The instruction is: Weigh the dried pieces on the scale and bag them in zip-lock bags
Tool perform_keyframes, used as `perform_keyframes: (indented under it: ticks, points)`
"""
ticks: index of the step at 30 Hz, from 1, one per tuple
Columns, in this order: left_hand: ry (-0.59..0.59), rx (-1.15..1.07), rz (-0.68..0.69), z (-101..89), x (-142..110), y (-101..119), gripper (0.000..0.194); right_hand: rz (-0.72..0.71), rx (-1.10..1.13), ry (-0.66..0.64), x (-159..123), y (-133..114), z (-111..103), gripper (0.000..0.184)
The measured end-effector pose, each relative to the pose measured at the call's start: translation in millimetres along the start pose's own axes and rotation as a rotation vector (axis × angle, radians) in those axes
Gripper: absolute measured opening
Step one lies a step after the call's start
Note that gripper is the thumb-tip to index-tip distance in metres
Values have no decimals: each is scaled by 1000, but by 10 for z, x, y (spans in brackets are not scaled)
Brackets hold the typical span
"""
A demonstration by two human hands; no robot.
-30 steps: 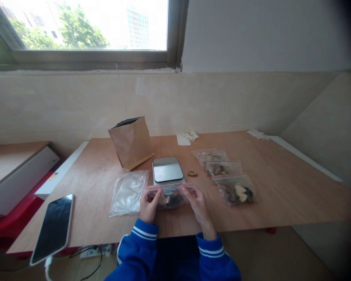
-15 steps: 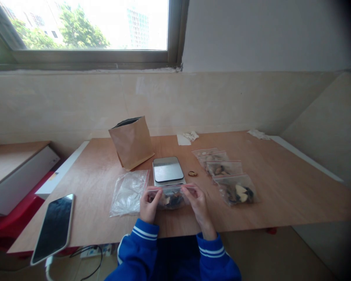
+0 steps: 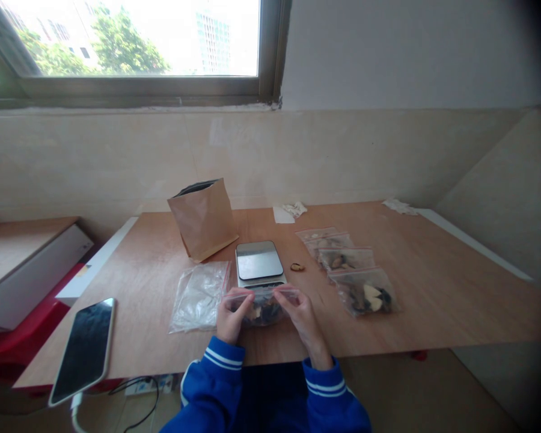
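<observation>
Standing open-topped on the desk (image 3: 135,300), the brown paper bag (image 3: 202,222) shows a dark inside; clear plastic bags (image 3: 198,297) lie flat before it. My left fingers (image 3: 244,305) clamp one side of the zip bag (image 3: 265,314), which holds dark and pale pieces just in front of the scale (image 3: 259,261); my right fingers (image 3: 285,302) clamp the other. Its long axis runs left-right, red-edged mouth nearest the scale. Rightward, filled zip bags (image 3: 364,294) overlap, with dark and pale pieces inside.
</observation>
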State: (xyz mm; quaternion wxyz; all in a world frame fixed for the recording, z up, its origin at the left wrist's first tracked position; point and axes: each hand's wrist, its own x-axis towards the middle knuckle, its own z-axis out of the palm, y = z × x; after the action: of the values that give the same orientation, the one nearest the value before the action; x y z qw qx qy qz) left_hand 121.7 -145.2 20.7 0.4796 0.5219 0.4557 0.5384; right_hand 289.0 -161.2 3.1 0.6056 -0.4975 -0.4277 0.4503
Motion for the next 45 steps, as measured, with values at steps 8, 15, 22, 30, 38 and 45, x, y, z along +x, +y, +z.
perform_keyframes:
  ticks: [8,15,22,30,38,45]
  points:
    - [32,-4,47,-1,3,21,20,-62,-12,-2,-10,-62,23,20]
    - [-31,-1,-2,7,0,7,24,21,21,-33,-16,2,-18,28]
    - [-58,-8,-43,9,-23,53,25,33,27,-149,-19,-27,-3,25]
    - [-46,6,5,21,-32,82,22,-15,5,-103,-29,-72,58,21]
    - [-40,-58,-21,-1,-22,33,22,-30,28,-72,-50,-68,117,17]
    - [-121,-65,-86,3,-21,-22,25,-4,6,-138,-35,-117,93,21]
